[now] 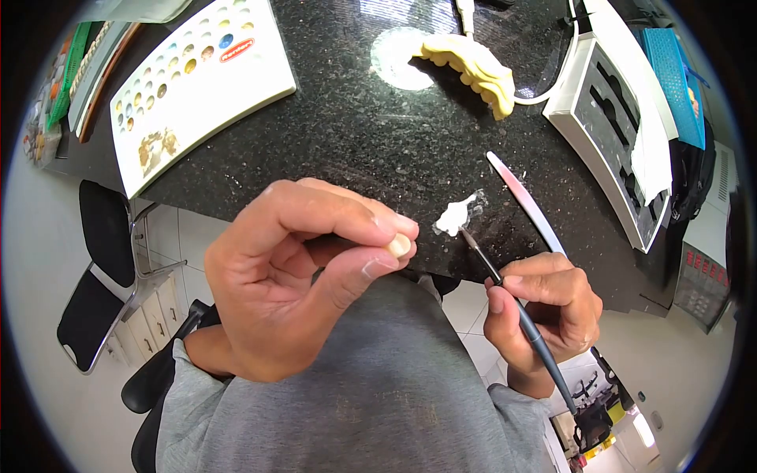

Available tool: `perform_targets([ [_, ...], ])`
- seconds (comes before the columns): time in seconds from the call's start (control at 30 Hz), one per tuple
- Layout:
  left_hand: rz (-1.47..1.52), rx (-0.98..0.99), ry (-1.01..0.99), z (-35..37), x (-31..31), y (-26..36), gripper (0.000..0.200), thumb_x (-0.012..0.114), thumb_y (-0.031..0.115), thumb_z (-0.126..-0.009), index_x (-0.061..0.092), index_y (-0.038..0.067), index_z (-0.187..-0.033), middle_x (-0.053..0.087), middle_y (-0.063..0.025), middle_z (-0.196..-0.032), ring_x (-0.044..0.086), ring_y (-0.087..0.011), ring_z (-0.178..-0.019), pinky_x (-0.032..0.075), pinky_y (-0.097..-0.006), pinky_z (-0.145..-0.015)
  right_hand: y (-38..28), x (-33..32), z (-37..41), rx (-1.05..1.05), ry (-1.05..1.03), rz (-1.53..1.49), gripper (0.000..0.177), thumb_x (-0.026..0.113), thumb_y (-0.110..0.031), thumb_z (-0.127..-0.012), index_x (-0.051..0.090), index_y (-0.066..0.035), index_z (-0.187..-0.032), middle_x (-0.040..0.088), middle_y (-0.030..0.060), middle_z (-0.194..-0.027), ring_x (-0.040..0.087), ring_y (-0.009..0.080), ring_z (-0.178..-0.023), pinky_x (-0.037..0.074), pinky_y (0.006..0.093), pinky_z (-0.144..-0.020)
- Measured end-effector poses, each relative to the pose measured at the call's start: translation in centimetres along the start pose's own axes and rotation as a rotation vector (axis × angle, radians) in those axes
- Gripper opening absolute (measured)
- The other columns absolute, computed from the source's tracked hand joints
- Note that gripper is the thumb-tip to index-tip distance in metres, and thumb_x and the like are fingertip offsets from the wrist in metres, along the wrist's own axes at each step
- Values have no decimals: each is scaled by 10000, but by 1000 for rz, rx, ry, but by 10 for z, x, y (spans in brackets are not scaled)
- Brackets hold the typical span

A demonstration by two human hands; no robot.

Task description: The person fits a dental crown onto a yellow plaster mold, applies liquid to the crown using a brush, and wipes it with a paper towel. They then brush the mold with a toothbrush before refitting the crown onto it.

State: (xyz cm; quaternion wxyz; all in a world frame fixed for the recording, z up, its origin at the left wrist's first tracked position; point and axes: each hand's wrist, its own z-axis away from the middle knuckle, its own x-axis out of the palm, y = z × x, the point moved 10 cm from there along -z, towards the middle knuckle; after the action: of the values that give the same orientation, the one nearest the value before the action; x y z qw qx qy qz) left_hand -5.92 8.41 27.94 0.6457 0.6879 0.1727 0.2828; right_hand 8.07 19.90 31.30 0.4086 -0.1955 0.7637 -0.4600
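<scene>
Between the thumb and fingers of my left hand (288,268) is a small cream-coloured dental crown (400,246), mostly hidden by the fingertips. My right hand (548,307) grips a dark-handled fine brush (530,327) like a pen. The brush tip touches the edge of a white paste smear (453,218) on the dark speckled countertop (355,142). Right of the paste, a pink-and-white nail-file-like strip (522,197) lies with its lower end close to my right fingers. Farther back rests a yellow dental cast (473,67) with a row of teeth.
A white palette board (201,79) with several coloured wells stands at the back left. At right is a white box (607,118) with dark slots, and a blue basket (674,83) behind it. A round whitish patch (398,59) is beside the cast. Black chairs (102,268) stand at left.
</scene>
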Motion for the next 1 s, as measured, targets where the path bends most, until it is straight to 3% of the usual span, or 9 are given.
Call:
perform_targets([
  [0.2, 8, -14, 7, 2, 2, 4, 135, 609, 38, -855, 500, 5, -930, 601, -171, -922, 650, -165, -794, 576, -285, -723, -2, -7, -1, -27, 52, -29, 228, 759, 57, -601, 608, 6, -765, 630, 130, -668, 621, 154, -548, 474, 222, -458],
  [0.33, 82, -67, -8, 3, 3, 1, 110, 563, -63, -845, 506, -23, -930, 592, -180, -924, 635, -178, -822, 562, -299, -749, -7, -13, -6, -49, 26, -42, 280, 804, 24, -603, 650, -13, -834, 638, 90, -699, 613, 153, -576, 459, 236, -481],
  [0.43, 135, -73, 20, 4, 2, 0, 93, 553, -80, -844, 524, -37, -921, 590, -178, -919, 633, -185, -829, 566, -306, -763, -17, -20, -9, -128, 37, -39, 213, 754, 18, -660, 652, -2, -845, 636, 108, -724, 607, 149, -583, 462, 231, -488],
  [0.53, 157, -38, 13, 3, 1, 3, 88, 552, -85, -842, 537, -41, -916, 590, -180, -930, 631, -185, -827, 563, -312, -768, -19, -39, -19, -2, 123, -136, 122, 608, -18, -757, 633, 31, -866, 606, 135, -770, 578, 125, -614, 472, 217, -538],
  [0.6, 146, -42, -25, 3, 5, 2, 95, 551, -87, -842, 545, -46, -928, 592, -184, -946, 629, -186, -828, 558, -318, -769, -21, -58, -31, 30, 288, -260, 156, 623, -50, -785, 619, 37, -913, 583, 112, -759, 565, 108, -625, 458, 201, -554],
  [0.73, 118, -34, -50, 5, 5, 1, 121, 559, -121, -821, 575, -63, -926, 602, -177, -965, 635, -185, -874, 550, -270, -791, -64, -66, -88, -224, 204, -45, 169, 628, -91, -844, 606, 42, -947, 576, 74, -751, 522, 60, -617, 403, 151, -551],
  [0.8, 30, 16, -79, 4, 5, 4, 130, 582, -109, -813, 592, -49, -928, 608, -157, -971, 638, -181, -902, 557, -250, -785, -81, -51, -122, -241, 168, -128, 142, 606, -62, -862, 605, 45, -957, 596, 66, -782, 510, 40, -621, 383, 141, -538],
  [0.87, 21, 44, -76, 4, 5, 7, 131, 595, -95, -810, 596, -42, -930, 610, -147, -974, 638, -181, -914, 560, -247, -782, -102, -17, -156, -344, 85, -81, 190, 570, -136, -900, 592, 21, -1004, 547, 33, -741, 448, 32, -578, 315, 155, -482],
  [1.0, 68, 30, -29, 5, 3, 3, 115, 640, -17, -806, 616, -5, -918, 637, -81, -920, 650, -170, -866, 573, -256, -736, -143, 58, -207, -538, -85, 59, 195, 623, -183, -881, 644, -6, -961, 624, 13, -785, 547, 32, -692, 402, 169, -567],
])
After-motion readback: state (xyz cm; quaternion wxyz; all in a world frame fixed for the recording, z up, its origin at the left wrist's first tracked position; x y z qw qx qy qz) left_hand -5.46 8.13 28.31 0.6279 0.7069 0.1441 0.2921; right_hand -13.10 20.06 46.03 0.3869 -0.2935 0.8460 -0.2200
